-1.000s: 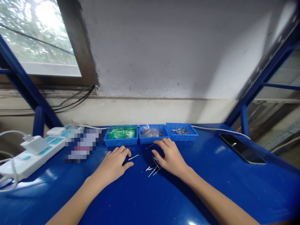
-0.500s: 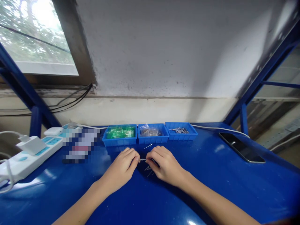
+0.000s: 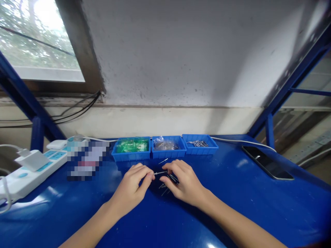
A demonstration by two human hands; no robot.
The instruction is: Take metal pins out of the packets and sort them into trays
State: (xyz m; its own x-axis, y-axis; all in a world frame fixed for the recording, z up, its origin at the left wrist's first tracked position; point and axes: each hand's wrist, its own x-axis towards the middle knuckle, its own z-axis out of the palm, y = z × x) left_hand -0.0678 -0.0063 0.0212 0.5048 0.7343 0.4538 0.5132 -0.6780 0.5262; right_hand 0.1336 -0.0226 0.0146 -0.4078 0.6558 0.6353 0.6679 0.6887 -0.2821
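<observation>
Between thumb and fingers, my left hand (image 3: 136,184) pinches one end of a thin silver blind rivet (image 3: 159,173). The rivet's other end reaches the fingertips of my right hand (image 3: 184,179). Thumb and forefinger of that right hand are apart, and several more rivets (image 3: 172,178) show inside its palm, partly hidden by the fingers. Below, a few loose rivets (image 3: 165,190) lie on the blue table, partly covered by the right hand. Another single rivet (image 3: 163,161) rests just beyond the hands.
Three blue bins stand along the back: one with green plastic packets (image 3: 132,145), one with clear bags (image 3: 165,144), one with rivets (image 3: 198,143). A white power strip (image 3: 38,168) and a blurred-out item (image 3: 89,160) are left. A black phone (image 3: 266,162) lies right.
My right thumb and forefinger have parted, uncovering the rivets in the palm. The rivet in my left hand now tilts slightly upward to the right and shows more of its length.
</observation>
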